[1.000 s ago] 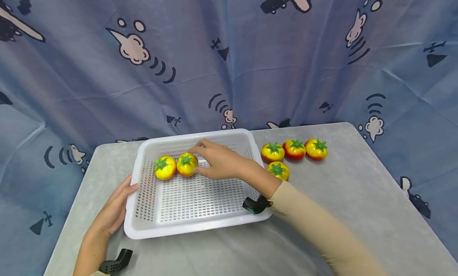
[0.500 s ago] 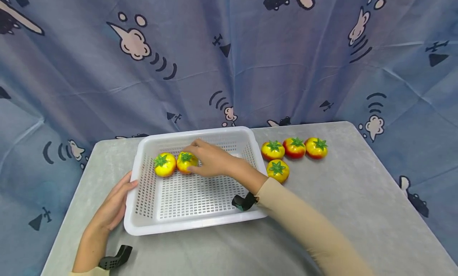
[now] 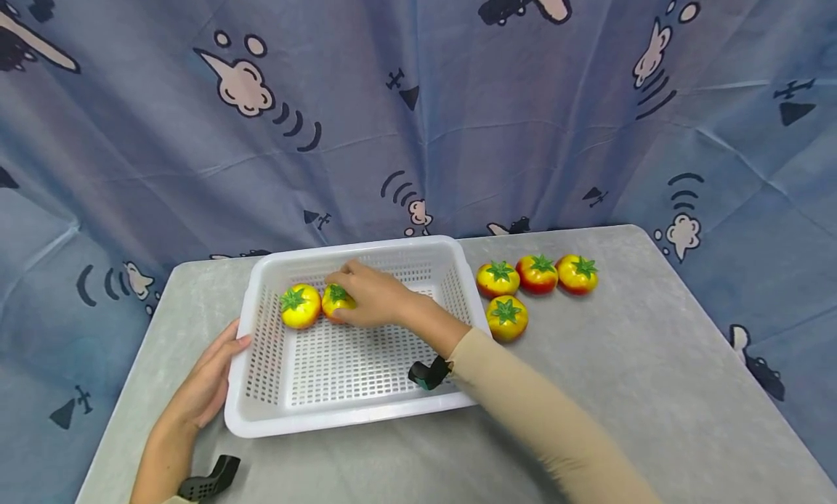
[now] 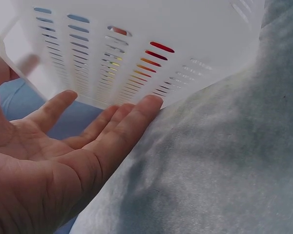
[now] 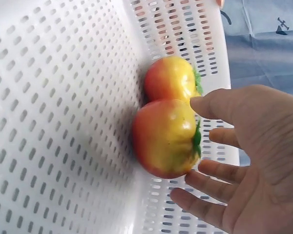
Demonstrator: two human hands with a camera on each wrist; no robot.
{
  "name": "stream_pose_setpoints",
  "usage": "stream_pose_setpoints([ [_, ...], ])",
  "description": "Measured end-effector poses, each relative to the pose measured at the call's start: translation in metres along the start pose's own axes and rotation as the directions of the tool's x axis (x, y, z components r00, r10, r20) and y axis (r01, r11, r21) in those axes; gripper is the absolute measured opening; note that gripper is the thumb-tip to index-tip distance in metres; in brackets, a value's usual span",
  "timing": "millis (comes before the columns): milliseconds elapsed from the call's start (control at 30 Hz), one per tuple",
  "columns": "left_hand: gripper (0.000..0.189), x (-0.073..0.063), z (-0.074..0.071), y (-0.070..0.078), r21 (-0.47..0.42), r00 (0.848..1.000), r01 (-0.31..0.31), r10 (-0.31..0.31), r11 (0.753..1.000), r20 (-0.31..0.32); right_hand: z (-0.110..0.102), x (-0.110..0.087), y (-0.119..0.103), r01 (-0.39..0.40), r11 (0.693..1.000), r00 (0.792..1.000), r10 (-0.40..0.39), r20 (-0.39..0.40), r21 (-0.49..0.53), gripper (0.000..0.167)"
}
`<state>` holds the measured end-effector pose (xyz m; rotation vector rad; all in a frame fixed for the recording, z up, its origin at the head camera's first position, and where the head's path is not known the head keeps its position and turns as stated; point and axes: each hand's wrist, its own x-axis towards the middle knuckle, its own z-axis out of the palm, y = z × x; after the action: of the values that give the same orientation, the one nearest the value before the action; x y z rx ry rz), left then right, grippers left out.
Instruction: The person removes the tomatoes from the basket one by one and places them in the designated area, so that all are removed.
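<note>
A white perforated plastic basket [image 3: 353, 418] stands on a grey-covered table. My left hand [image 3: 209, 380] holds its left side, thumb over the rim; in the left wrist view, that hand's fingers [image 4: 132, 117] lie against the outer wall. Two glossy yellow-red tomatoes with green star-shaped tops sit inside, side by side: the left tomato [image 3: 301, 308] and the right tomato [image 3: 335, 303]. Over the right one reaches my right hand [image 3: 373, 293], thumb and fingers spread around its top. From the right wrist, the fingertips are right at the edge of the nearer tomato [image 5: 163, 141].
Right of the basket, several more tomatoes sit on the table: three in a back row, including a redder middle one [image 3: 538, 274], and another tomato [image 3: 506, 318] in front. A blue patterned curtain [image 3: 418, 126] hangs behind the grey tabletop [image 3: 641, 359].
My right hand has moved left and lower over the right tomato, its thumb and fingers coming around it. The left hand keeps its place on the basket.
</note>
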<state>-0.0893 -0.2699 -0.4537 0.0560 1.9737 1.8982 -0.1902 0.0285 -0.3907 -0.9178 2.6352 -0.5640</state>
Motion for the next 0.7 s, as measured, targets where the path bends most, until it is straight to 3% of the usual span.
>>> stream_pose_setpoints([
  [700, 0.069, -0.0003, 0.0018, 0.0014, 0.0, 1.0, 0.012, -0.012, 1.0, 0.002, 0.0096, 0.0037, -0.0026, -0.019, 0.999, 1.0, 0.02, 0.019, -0.044, 0.067],
])
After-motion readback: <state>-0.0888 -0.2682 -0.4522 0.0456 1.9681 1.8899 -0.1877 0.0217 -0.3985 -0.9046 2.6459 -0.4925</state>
